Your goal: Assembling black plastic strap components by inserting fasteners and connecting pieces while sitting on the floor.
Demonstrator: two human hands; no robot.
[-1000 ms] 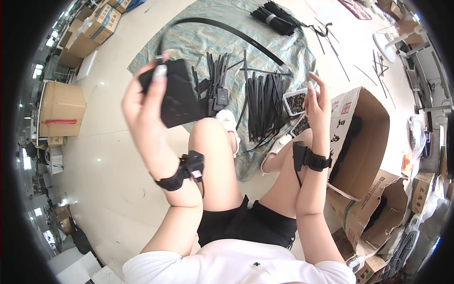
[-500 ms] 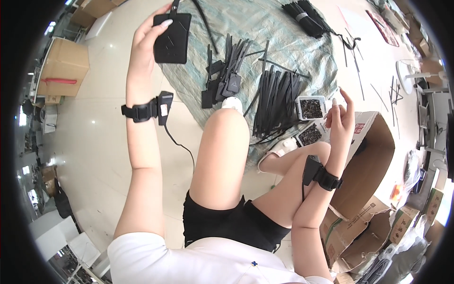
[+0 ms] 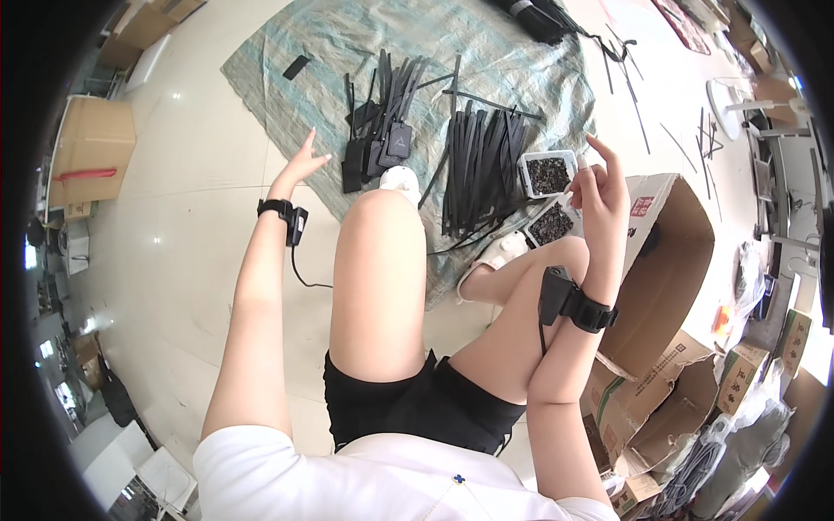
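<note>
My left hand (image 3: 301,167) reaches over the left edge of the tarp, empty, fingers spread. It is nearest a bunch of black luggage tags with straps (image 3: 400,141). A single black tag (image 3: 296,67) lies apart on the tarp's far left. My right hand (image 3: 602,191) hovers beside a white tray of small dark parts (image 3: 551,174); its index finger is stretched out, the other fingers partly curled, and nothing shows in it. Below that tray is a second tray of small dark parts (image 3: 551,224). Flat black straps (image 3: 482,174) lie in a row between my hands.
A green-grey tarp (image 3: 287,113) covers part of the tiled floor. An open cardboard box (image 3: 673,269) stands close to my right forearm. A black bundle (image 3: 532,19) lies at the far side, with loose strips (image 3: 708,148) to its right. My knees rise between my arms.
My left hand has let go of the black tag, which now lies on the tarp, and has come down nearer to me. My right hand keeps nearly the same pose. The view has shifted slightly.
</note>
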